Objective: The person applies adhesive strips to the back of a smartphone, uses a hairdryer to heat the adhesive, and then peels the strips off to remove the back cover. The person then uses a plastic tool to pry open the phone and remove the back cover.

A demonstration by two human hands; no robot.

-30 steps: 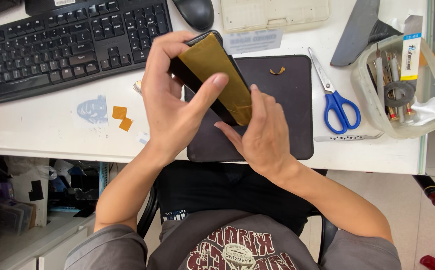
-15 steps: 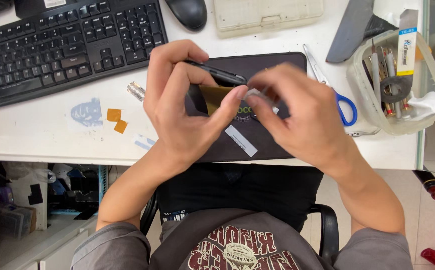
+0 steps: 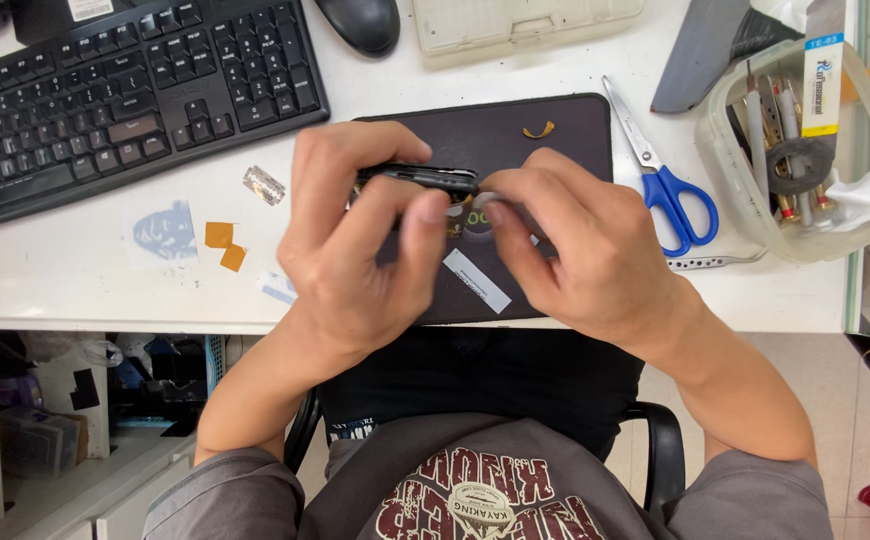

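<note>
Phone (image 3: 420, 178), dark and slim, is held edge-on above the black mat (image 3: 555, 140), with both hands meeting over it. Left hand (image 3: 355, 250) wraps it from the keyboard side, fingers curled over the top edge and thumb pressed beneath. Right hand (image 3: 585, 250) pinches at its right end with thumb and forefinger, where a small pale bit shows; what it is cannot be told. On the mat lie a white strip (image 3: 477, 281) and an amber curl (image 3: 539, 130). Right of the mat lie blue scissors (image 3: 665, 180) and a clear tub (image 3: 805, 150) of tools; left of it, a keyboard (image 3: 125, 100) and orange scraps (image 3: 225, 245) on the bench (image 3: 75, 290).
</note>
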